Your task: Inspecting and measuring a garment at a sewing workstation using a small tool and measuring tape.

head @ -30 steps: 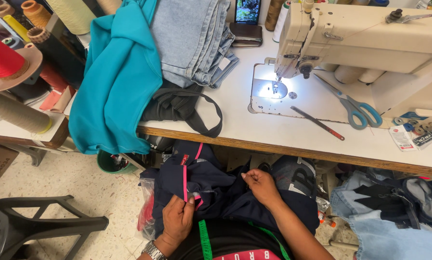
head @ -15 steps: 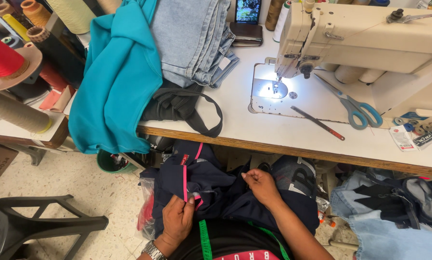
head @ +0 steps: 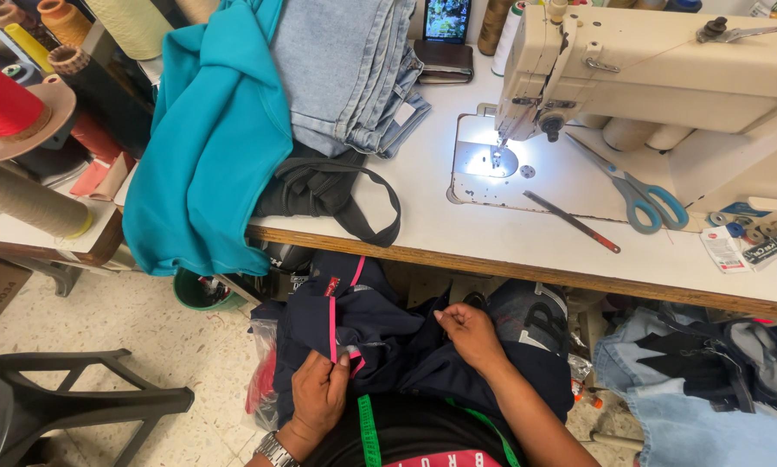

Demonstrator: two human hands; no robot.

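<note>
Dark blue cloth with pink stripe on the lap, near the table, left hand pinching its edge, right hand closed on a fold, sewing machine far right

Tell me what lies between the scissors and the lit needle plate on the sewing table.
In the head view, bare white tabletop separates the blue-handled scissors from the needle plate; a slim dark tool lies just below that stretch.
</note>
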